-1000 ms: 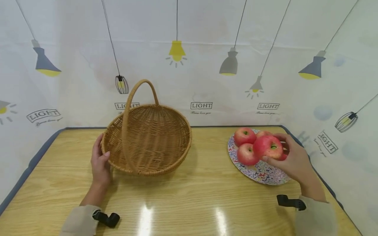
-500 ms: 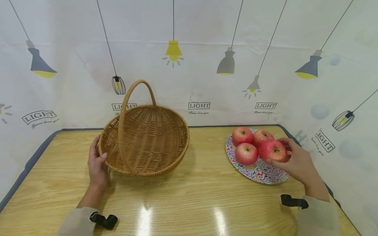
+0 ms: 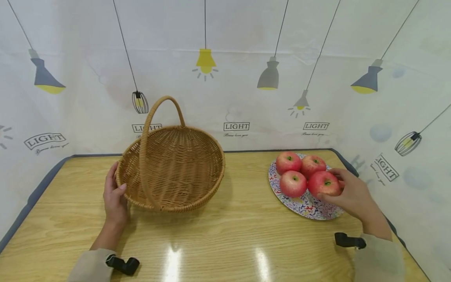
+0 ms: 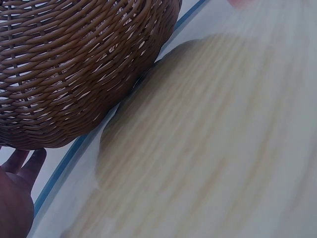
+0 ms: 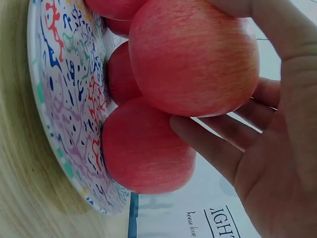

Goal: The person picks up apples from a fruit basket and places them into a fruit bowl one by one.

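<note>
In the head view a wicker basket [image 3: 179,172] with an arched handle stands at the left, its opening tilted toward me; no contents show inside. My left hand [image 3: 114,199] grips its left rim, thumb on the near side. From the left wrist, the fingertips [image 4: 32,163] touch the woven underside. At the right, several red apples [image 3: 293,183] sit on a patterned plate [image 3: 306,209]. My right hand [image 3: 352,196] holds another apple [image 3: 325,183] from its right side, thumb in front. The right wrist view shows this apple [image 5: 195,57] beside and above other apples [image 5: 146,148].
A wooden table [image 3: 225,235] lies under everything, with dark edging along its sides and back. Behind it rises a white backdrop [image 3: 239,90] printed with lamps. Black wrist mounts [image 3: 123,264] sit on both sleeves. Bare tabletop lies between basket and plate.
My right hand has shifted the held apple slightly right and down, so the apple behind it shows more. The left hand stays at the basket rim. The head view has drifted a little.
</note>
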A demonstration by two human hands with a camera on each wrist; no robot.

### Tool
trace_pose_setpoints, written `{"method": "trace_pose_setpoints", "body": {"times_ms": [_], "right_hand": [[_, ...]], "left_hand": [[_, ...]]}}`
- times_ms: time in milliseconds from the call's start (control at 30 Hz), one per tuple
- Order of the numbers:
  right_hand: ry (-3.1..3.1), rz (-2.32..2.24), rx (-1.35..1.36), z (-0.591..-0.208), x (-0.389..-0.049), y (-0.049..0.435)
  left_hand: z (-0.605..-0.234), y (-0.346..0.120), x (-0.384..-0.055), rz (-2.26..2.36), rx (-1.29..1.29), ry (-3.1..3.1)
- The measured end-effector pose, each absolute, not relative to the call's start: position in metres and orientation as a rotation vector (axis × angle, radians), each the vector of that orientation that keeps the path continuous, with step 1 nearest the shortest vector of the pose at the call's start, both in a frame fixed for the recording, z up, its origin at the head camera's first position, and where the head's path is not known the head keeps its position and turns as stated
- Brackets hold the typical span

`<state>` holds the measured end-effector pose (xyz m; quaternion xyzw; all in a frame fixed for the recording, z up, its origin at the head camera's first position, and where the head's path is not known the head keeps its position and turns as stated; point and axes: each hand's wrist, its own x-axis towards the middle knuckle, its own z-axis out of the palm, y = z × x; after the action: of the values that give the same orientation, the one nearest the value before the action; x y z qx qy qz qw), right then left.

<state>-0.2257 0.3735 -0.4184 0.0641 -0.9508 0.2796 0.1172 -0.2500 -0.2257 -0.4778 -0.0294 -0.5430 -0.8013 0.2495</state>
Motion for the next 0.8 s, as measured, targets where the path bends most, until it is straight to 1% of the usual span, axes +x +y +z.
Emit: {"method": "trace_pose_setpoints", "body": {"times_ms": [333,667,800], "right_hand": [[-2.820,0.734,0.200,-0.425,-0.229,0.376],[-2.827,0.693,0.325,-0.428,-0.237,0.372],[-2.866,0.674,0.334,-0.430,-0.238,0.370]], "left_hand": [[-0.476,-0.226,-0.249,-2.186,-0.083,-1.482],[-0.476,-0.227,-0.249,-2.181,-0.059,-1.521],[-0.476,-0.227,-0.248,-2.181,-0.058,-1.528]]}}
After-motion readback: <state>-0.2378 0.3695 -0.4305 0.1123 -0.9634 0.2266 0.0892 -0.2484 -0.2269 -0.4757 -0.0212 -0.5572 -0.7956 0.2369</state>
